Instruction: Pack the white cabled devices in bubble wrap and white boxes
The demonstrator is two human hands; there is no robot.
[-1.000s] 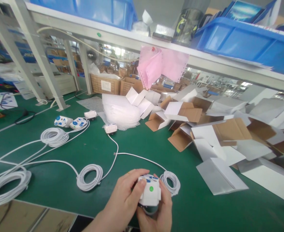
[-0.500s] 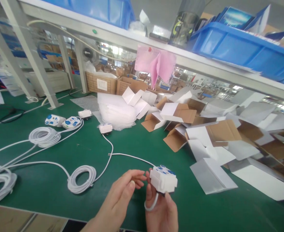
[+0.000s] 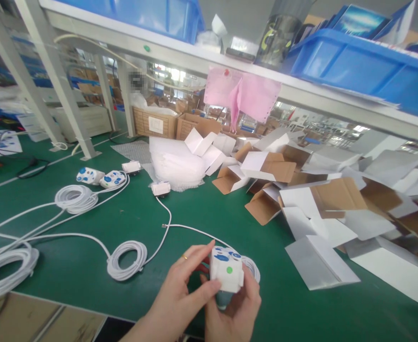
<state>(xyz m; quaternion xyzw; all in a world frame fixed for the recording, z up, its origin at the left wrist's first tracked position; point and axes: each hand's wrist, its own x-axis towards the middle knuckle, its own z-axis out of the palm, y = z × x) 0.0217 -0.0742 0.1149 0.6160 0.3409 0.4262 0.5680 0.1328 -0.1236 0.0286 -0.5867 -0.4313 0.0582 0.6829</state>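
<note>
Both hands wrapped around a small white plastic control box (image 3: 226, 270) with blue buttons and a green dot sticker.

Looks like an inspection step: left hand (image 3: 180, 297) pinches its near side, fingertips (image 3: 209, 247) on top, right hand (image 3: 235, 311) cups it underneath. Button face tilts up and away, long axis roughly toward the white coiled cable (image 3: 253, 268) just beyond the fingers. Any next move probably needs a steady grip.

A single head-worn camera looks forward and down across the green bench (image 3: 152, 213), with both hands close at the bottom edge, folded cartons (image 3: 323, 204) spread at mid-distance to the right, and a shelf (image 3: 209, 61) crossing overhead.
</note>
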